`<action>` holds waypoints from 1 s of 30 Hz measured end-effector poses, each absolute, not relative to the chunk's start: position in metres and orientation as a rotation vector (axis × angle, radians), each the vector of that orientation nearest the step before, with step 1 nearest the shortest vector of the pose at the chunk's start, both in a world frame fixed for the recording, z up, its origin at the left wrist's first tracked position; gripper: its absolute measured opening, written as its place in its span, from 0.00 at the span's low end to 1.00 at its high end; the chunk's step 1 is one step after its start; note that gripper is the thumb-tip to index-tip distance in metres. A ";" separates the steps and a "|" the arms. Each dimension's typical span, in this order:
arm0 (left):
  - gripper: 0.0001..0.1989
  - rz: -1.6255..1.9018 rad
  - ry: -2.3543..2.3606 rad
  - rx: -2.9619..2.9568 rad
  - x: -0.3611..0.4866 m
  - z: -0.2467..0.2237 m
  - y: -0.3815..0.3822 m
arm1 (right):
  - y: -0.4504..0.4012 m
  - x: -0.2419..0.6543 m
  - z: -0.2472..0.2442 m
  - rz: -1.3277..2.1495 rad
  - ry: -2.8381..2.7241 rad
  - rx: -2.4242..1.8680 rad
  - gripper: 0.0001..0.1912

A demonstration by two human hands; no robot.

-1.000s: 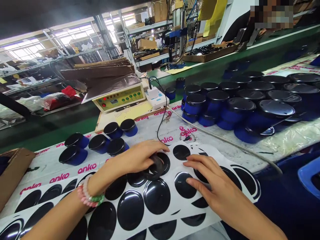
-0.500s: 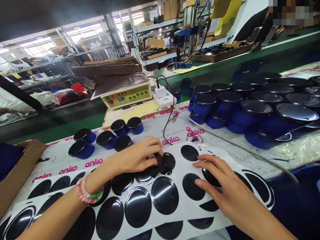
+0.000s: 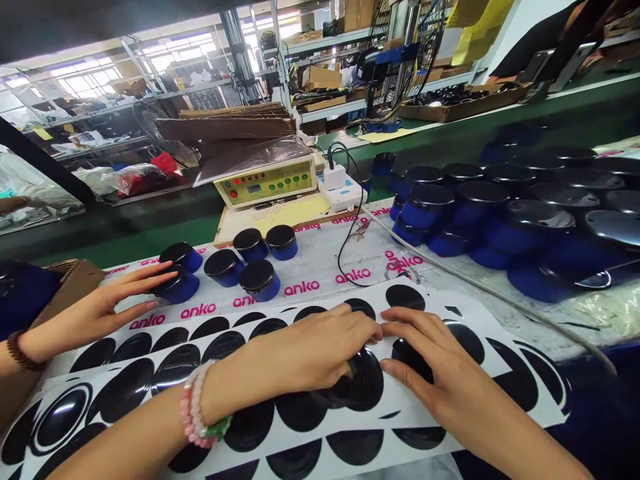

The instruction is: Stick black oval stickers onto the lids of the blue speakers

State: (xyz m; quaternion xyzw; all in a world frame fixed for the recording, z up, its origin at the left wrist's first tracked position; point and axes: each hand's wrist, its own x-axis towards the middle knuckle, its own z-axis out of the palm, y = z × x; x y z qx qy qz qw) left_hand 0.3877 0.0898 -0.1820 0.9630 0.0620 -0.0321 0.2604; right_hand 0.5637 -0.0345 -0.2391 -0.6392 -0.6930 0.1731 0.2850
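Note:
My left hand (image 3: pixel 325 347), with a beaded bracelet on its wrist, is bent over a glossy black disc (image 3: pixel 367 379) on white sheets printed with black circles. Its fingers are curled together, and what they pinch is hidden. Close beside it on the right, my right hand (image 3: pixel 430 353) rests with fingers spread on the white sheet (image 3: pixel 500 400), over a dark circle. Behind the sheets stand several blue cups with black lids (image 3: pixel 260 280).
Another person's hand (image 3: pixel 110 300) reaches in from the left to the blue cups. A yellow control box (image 3: pixel 270 185), a white power strip (image 3: pixel 345 195) and a grey cable (image 3: pixel 480 287) lie behind. Many blue cups (image 3: pixel 540 217) stand at right; a cardboard box (image 3: pixel 80 287) is at left.
My left hand has moved right and down, closer to my right hand. Another person's hand has come in at the left, touching a blue cup. The view has shifted slightly.

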 end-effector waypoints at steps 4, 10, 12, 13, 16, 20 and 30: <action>0.13 -0.232 0.099 2.581 0.395 -0.181 0.098 | -0.035 0.566 -0.242 0.453 -1.846 -1.693 0.12; 0.10 -0.082 0.181 2.623 0.375 -0.179 0.089 | -0.035 0.565 -0.245 0.435 -1.833 -1.719 0.13; 0.12 0.011 0.141 2.569 0.361 -0.180 0.088 | -0.036 0.565 -0.244 0.440 -1.833 -1.722 0.13; 0.12 0.052 0.135 2.522 0.352 -0.180 0.088 | -0.036 0.566 -0.244 0.437 -1.831 -1.726 0.13; 0.13 0.327 0.248 2.355 0.324 -0.178 0.094 | -0.039 0.569 -0.241 0.428 -1.829 -1.753 0.13; 0.10 0.524 0.467 2.283 0.312 -0.175 0.105 | -0.036 0.560 -0.230 0.364 -1.856 -1.717 0.14; 0.24 -0.304 0.221 2.583 0.385 -0.184 0.154 | -0.013 0.537 -0.248 0.314 -1.946 -1.723 0.19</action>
